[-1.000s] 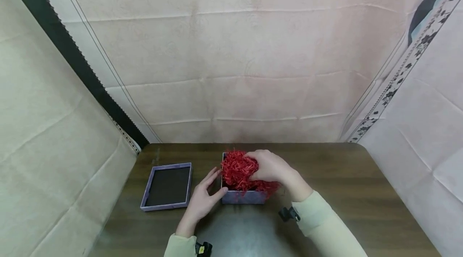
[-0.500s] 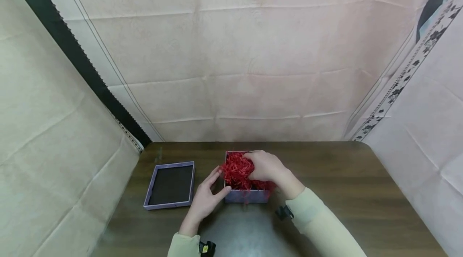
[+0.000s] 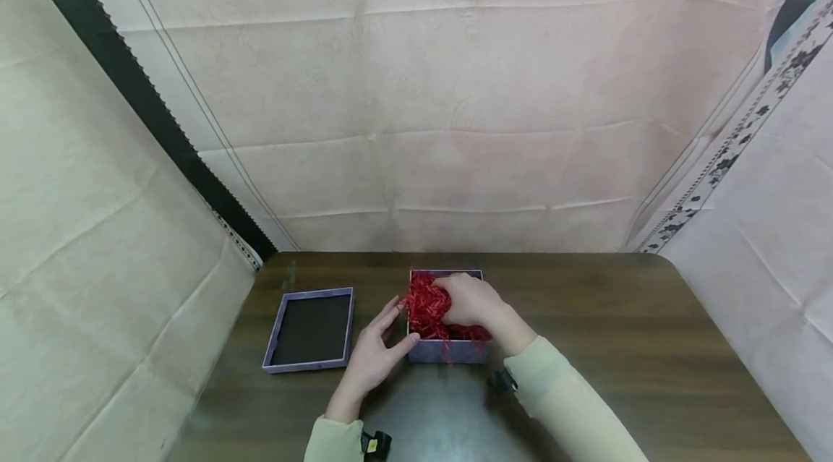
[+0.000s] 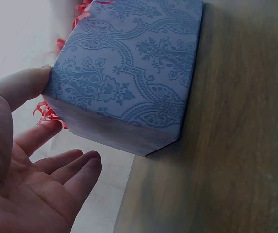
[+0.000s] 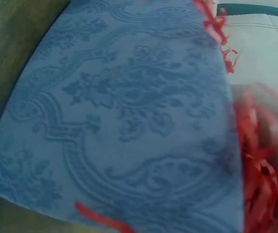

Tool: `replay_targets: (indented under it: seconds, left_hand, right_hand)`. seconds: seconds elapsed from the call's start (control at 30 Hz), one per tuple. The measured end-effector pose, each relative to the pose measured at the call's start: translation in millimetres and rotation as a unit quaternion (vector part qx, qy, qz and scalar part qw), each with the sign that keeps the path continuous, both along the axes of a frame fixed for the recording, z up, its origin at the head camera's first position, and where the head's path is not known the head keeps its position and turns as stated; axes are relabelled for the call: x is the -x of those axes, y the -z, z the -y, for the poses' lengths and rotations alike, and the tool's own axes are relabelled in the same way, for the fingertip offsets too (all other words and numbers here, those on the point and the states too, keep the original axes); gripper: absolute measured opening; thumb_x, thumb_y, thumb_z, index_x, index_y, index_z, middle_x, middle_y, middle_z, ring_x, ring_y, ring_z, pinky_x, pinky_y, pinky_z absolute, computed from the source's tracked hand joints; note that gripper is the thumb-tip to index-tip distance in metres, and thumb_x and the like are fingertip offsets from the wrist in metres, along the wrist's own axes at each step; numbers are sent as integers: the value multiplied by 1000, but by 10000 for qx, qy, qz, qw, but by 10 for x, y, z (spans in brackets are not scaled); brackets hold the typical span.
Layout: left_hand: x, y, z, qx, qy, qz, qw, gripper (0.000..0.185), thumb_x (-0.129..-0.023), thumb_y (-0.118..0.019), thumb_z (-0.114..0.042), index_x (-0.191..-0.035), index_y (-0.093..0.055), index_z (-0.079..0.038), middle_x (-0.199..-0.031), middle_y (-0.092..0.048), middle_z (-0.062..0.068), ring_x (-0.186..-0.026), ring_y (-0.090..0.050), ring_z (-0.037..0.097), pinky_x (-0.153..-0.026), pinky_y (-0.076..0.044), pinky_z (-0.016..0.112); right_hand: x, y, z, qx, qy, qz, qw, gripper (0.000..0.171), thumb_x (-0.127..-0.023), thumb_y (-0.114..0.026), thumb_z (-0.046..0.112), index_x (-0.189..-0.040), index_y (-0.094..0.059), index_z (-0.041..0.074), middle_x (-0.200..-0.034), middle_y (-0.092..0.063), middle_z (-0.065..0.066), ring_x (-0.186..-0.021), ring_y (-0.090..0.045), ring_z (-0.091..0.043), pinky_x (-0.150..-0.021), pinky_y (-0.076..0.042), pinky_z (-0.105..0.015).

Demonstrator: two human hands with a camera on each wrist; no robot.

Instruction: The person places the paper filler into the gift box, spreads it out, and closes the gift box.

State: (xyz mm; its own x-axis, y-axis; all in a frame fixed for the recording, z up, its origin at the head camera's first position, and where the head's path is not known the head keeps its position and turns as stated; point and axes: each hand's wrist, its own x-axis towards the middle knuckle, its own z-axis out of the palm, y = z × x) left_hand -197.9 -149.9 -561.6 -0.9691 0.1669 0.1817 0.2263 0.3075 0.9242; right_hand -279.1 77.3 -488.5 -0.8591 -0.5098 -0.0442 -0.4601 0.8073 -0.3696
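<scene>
Draped pale cloth walls in a dark wooden tabletop. Near its middle stands the box, patterned blue-purple. Right hand sits over the box, its grip curled round red paper shred heaped inside. Left hand rests at the box's left wall, grip relaxed, thumb touching the near corner, holding nothing. Left of the box lies the lid, hollow side up.
</scene>
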Motion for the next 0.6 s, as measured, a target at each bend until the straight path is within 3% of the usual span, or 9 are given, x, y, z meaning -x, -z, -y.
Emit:
replay_targets:
  seconds: [0.37, 0.47, 0.6]
  left_hand:
    - [-10, 6, 10, -24, 64, 19, 10000, 69, -97, -82, -30, -155, -55, -2, -170, -38, 15, -153, -41, 36, -117, -40, 57]
    - [-7, -6, 14, 35, 78, 42, 10000, 71, -97, -82, -32, -157, -54, -5, -171, -37, 13, -153, -41, 34, -118, -41, 55]
    - [6, -9, 8, 114, 56, 15, 9999, 73, -97, -82, -34, -158, -53, -7, -171, -37, 12, -153, -42, 32, -117, -42, 54]
  right_hand:
    - [31, 167, 27, -31, 12, -22, 10000, 58, -81, -91, 29, -135, -72, 17, -119, -76, -3, -103, -70, -21, -87, -62, -45]
    - [0, 109, -20, 73, -35, -48, 10000, 64, -80, -92, 31, -140, -70, 19, -129, -73, -5, -113, -69, -25, -93, -61, -50]
    - [-87, -61, -159, 300, -147, 37, 9994, 86, -78, -95, 33, -155, -58, 27, -150, -61, -8, -127, -63, -31, -98, -59, -57]
